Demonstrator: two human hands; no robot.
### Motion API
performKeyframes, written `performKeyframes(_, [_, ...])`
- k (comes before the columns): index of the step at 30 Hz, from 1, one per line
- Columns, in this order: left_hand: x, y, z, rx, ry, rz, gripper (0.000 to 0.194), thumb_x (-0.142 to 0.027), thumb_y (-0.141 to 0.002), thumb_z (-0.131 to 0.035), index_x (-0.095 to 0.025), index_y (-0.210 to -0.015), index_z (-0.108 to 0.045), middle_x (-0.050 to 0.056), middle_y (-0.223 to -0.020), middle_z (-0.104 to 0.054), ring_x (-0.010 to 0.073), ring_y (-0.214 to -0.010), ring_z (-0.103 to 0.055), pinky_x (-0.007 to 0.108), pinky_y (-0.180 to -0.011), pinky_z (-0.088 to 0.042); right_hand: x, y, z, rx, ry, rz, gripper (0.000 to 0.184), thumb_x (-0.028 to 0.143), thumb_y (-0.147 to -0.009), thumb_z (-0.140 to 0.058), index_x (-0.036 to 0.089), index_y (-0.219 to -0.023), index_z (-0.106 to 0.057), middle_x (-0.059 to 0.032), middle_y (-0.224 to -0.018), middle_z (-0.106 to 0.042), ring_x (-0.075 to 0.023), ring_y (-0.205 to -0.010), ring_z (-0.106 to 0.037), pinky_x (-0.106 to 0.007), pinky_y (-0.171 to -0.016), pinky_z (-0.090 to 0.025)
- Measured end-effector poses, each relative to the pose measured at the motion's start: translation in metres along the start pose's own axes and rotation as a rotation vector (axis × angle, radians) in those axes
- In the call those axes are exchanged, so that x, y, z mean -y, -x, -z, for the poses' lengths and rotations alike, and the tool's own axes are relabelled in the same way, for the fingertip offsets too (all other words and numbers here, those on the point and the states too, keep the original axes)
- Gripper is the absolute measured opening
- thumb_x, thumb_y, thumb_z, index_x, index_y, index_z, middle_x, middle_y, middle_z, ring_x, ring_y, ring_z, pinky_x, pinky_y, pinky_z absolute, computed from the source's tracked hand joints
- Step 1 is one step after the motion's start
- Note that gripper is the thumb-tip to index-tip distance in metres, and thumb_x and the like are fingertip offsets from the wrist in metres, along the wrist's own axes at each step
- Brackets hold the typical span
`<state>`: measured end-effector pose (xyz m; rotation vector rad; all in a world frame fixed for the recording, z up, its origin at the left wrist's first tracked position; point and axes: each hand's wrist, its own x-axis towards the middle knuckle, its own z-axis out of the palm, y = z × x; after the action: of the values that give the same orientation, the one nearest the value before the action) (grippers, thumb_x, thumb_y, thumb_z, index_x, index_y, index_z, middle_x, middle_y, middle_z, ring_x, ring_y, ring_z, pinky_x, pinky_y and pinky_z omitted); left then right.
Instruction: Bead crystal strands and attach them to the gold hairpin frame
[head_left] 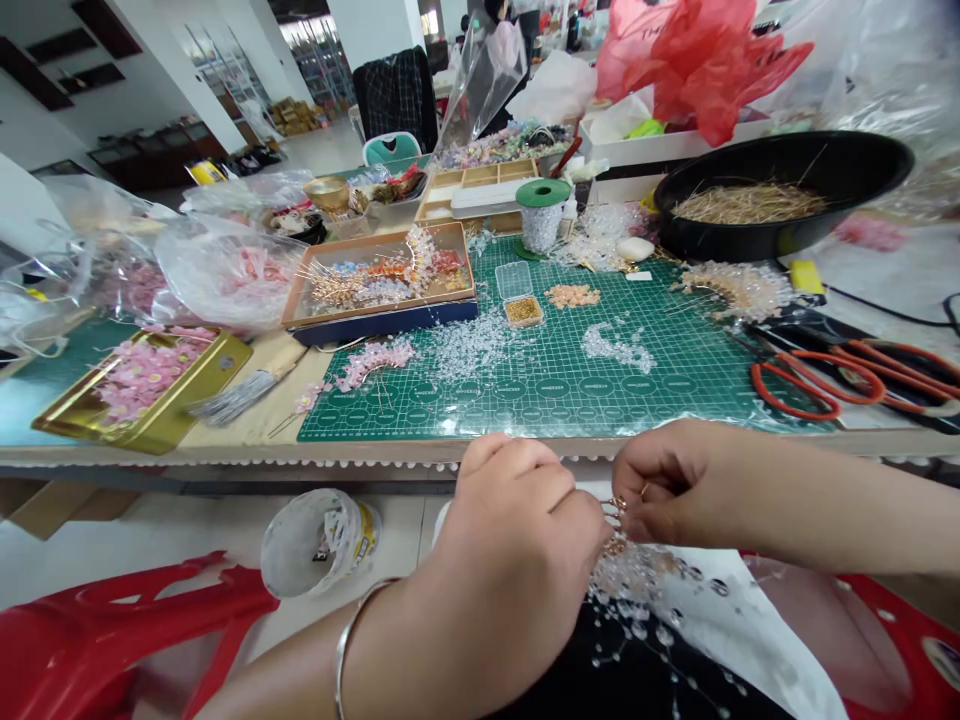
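Low in front of the table edge, my left hand (517,550) is closed around a beaded hair ornament (637,580). Clear and peach beads on thin wire spread from it, hanging over my lap. At the ornament's gold-coloured metal end, my right hand (667,480) pinches with thumb and curled fingers; a thin wire seems to pass there. The parts inside both grips are hidden. On the green cutting mat (705,370) beyond my hands lie loose clear beads (619,347), peach beads (572,296) and a small box of gold beads (523,311).
At right, red-handled scissors (817,385) lie near a finished-looking beaded piece (739,290) and a black basin (787,240) of thin gold pieces. A gold tin (142,390) of pink flowers, a brush (247,385) and a box (382,285) stand left. Below are a bucket (319,540) and red stool (142,640).
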<state>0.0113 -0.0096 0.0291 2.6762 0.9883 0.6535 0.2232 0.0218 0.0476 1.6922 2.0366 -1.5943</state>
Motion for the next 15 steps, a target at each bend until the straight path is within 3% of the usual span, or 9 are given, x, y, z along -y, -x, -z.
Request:
performKeyframes(5, [0.007, 0.003, 0.002, 0.096, 0.187, 0.037, 0.031, -0.024, -0.098, -0.055, -0.015, -0.069, -0.064, 0.001, -0.068, -0.061, 0.0190, -0.081, -0.057, 0.038, -0.077, -0.039, 0.005, 0.000, 0.005, -0.004, 0.105, 0.022, 0.007, 0.018, -0.071, -0.061, 0.021, -0.067, -0.066, 0.0058, -0.057, -0.055, -0.0109, -0.055, -0.044, -0.024, -0.051, -0.030])
performKeyframes(10, [0.017, -0.008, 0.033, 0.290, 0.296, 0.042, 0.032, -0.035, -0.102, -0.050, -0.020, -0.080, -0.069, -0.001, -0.085, -0.069, 0.0190, -0.094, -0.060, 0.038, -0.089, -0.039, 0.013, -0.001, 0.012, 0.081, 0.284, 0.091, 0.008, 0.026, -0.076, -0.059, 0.024, -0.072, -0.067, 0.0058, -0.061, -0.057, -0.0119, -0.056, -0.046, -0.025, -0.051, -0.030])
performKeyframes(13, [0.027, -0.022, 0.051, 0.384, 0.384, 0.180, 0.025, -0.031, -0.102, -0.046, -0.022, -0.098, -0.069, -0.001, -0.098, -0.072, 0.0172, -0.095, -0.062, 0.032, -0.084, -0.042, 0.024, 0.002, 0.017, 0.158, 0.330, 0.057, 0.012, 0.035, -0.078, -0.062, 0.025, -0.074, -0.067, 0.0054, -0.062, -0.055, -0.0123, -0.056, -0.045, -0.025, -0.050, -0.030])
performKeyframes(15, [0.032, -0.031, 0.054, 0.530, 0.446, 0.227, 0.018, -0.025, -0.096, -0.052, -0.023, -0.103, -0.068, -0.002, -0.100, -0.072, 0.0157, -0.089, -0.063, 0.027, -0.074, -0.043, 0.031, 0.002, 0.020, 0.183, 0.368, 0.051, 0.013, 0.036, -0.078, -0.062, 0.025, -0.073, -0.066, 0.0055, -0.063, -0.055, -0.0122, -0.057, -0.045, -0.025, -0.050, -0.031])
